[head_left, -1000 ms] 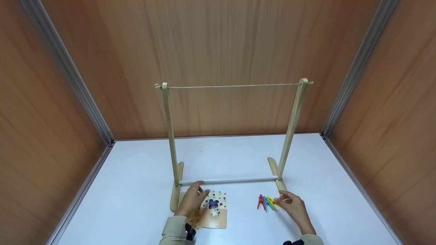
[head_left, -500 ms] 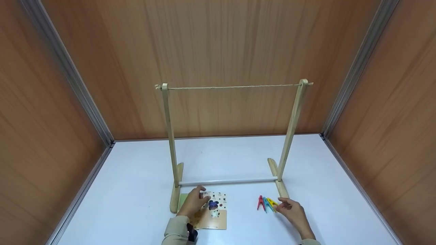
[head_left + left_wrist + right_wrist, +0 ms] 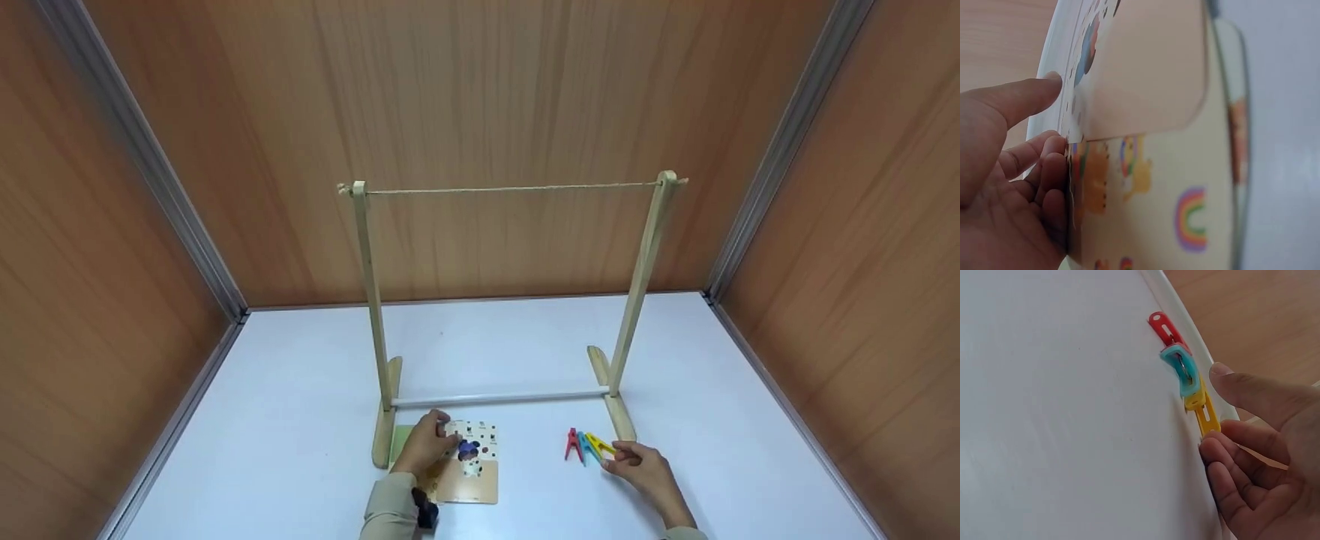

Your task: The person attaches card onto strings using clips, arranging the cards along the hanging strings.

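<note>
Wood-grain panels (image 3: pixel 510 90) enclose a smooth white tabletop (image 3: pixel 300 405) on three sides, with grey metal profiles (image 3: pixel 165 180) at the corners; three plastic pegs lie in a close row on the near right of the tabletop, each a narrow inverted V as seen from the person's side. Red peg (image 3: pixel 1158 325): long axis toward the person, spread ends nearest; blue peg (image 3: pixel 1192 374): next in the row, angled slightly right; yellow peg (image 3: pixel 1199 415): angled furthest, spread ends toward the right hand (image 3: pixel 643 466); red and yellow show slotted ends. Right-hand fingers bend loosely, tips touching the yellow peg's end, thumb held apart. Printed rectangular cards overlap at the near left, corners rounded; the top card (image 3: pixel 468 487) has its long axis running away from the person, its face glossy, dotted above and tan below; a rainbow-patterned card (image 3: pixel 1157 214) lies beneath. Left hand (image 3: pixel 424 446): over the cards' left part, fingers loosely bent at the card edge, thumb raised clear. Behind stands a frame (image 3: pixel 371 300) of pale wooden uprights, joined by twisted cord (image 3: pixel 510 189) above and a round white rod (image 3: pixel 502 397) below.
</note>
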Available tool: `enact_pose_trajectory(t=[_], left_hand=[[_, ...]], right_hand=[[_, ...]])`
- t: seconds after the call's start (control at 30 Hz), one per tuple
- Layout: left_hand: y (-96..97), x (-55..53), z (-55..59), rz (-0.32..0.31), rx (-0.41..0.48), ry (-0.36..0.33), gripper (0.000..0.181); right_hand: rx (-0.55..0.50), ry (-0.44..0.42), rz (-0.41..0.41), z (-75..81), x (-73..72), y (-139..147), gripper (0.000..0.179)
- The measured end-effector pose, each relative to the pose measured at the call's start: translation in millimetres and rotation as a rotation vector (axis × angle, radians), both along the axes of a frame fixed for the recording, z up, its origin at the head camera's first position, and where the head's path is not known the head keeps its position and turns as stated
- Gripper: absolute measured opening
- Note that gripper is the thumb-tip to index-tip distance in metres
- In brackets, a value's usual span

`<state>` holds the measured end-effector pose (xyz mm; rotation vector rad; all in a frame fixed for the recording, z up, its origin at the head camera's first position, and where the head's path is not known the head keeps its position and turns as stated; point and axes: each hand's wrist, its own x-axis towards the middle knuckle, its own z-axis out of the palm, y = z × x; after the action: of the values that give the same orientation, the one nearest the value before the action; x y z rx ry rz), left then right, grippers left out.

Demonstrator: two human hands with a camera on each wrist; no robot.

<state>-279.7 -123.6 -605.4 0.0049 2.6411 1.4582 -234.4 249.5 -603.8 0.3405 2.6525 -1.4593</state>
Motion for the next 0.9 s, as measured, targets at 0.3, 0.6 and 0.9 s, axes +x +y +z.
enact_pose_trajectory(t=[0.3, 0.6, 0.9], left_hand=[[2.0, 0.9, 1.6, -0.014, -0.054, -0.014, 0.041], [1.3, -3.1, 8.1, -0.027, -0.095, -0.028, 0.038], [2.3, -1.1, 8.7, -0.032, -0.125, -0.022, 0.037]], right_hand=[[-0.029, 0.032, -0.002, -6.6, 5.9, 0.1, 0.054], [0.010, 0.036, 0.017, -5.3, -0.9, -5.3, 0.055], [0.014, 0.048, 0.017, -9.0, 0.6, -8.5, 0.051]])
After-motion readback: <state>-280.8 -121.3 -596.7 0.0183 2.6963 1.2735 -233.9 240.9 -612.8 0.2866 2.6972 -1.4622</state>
